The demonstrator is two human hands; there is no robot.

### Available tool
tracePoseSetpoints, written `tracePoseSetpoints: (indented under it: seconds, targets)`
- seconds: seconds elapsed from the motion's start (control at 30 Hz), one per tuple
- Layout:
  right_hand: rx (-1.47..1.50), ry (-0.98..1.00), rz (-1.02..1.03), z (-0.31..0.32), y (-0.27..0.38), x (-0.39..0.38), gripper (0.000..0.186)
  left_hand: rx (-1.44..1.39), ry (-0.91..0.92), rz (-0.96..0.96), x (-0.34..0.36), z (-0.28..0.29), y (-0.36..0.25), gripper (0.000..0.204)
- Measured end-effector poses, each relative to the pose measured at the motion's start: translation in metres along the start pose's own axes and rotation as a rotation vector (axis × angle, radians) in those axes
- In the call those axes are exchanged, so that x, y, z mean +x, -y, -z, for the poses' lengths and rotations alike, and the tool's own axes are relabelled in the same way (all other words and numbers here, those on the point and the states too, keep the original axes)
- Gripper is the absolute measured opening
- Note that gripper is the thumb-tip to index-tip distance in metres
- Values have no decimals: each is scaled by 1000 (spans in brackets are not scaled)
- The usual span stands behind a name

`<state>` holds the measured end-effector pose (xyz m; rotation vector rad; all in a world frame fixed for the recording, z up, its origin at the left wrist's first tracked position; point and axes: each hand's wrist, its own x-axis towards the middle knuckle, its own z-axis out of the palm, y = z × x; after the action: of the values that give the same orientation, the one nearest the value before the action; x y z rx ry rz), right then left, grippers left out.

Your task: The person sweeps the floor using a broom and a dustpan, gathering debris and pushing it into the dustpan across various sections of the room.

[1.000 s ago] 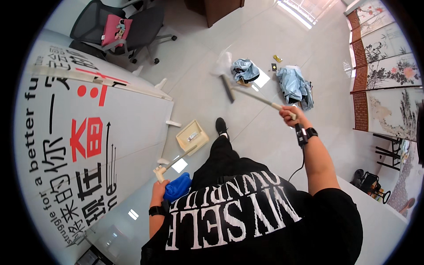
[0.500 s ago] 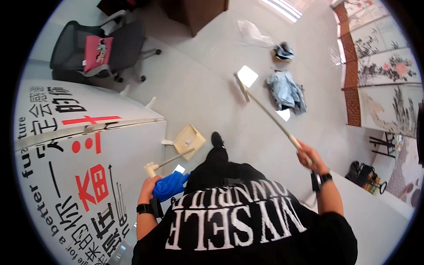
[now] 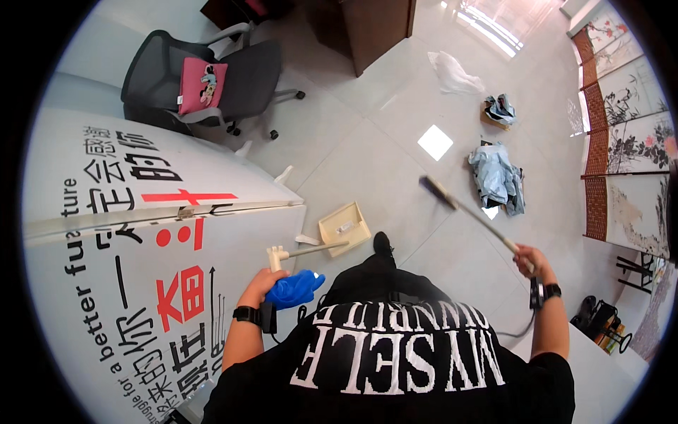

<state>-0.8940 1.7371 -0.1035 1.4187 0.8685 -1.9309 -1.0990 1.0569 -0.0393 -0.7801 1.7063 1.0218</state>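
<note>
My right hand [image 3: 533, 260] is wrapped round the handle of a broom [image 3: 487, 225]. The broom's head is tilted over the floor ahead, slightly blurred, left of a crumpled grey-blue plastic bag [image 3: 498, 178]. My left hand [image 3: 264, 283] grips the top of a long-handled cream dustpan [image 3: 359, 218]. A blue plastic bag [image 3: 295, 288] hangs at that same hand; how it is held is hidden. The dustpan's tray lies in front of me to the left, beside my shoe, with some small pale scraps in it.
A white cabinet [image 3: 233, 240] with printed lettering stands close on my left. Beyond it is a grey office chair [image 3: 247, 78] with a pink cushion. A clear plastic sheet [image 3: 455, 73] and a small opened parcel [image 3: 499, 111] lie ahead. A painted folding screen [image 3: 625, 141] stands right.
The broom's head has come back nearer to me and turned. My view has shifted, so the room sits further right and lower. Both hands keep their holds.
</note>
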Motion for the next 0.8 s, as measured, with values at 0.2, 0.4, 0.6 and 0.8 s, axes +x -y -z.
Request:
tracePoseSetpoints:
  seconds: [0.2,0.4,0.6,0.8]
  targets:
    - [101,-95,265,-92,16,22,48,160,-49,-106,-3,-16,-12,27]
    - [298,252,165,-137,43,32,49,272,-137,-126,3,-31,-32,26]
    - [301,491,-88,-201,88,106,32,360,-197,-123,-1,-62,-109,25]
    - [101,507,-173,-180,206,179,8,433,-323,-92,64,-52,-138,34]
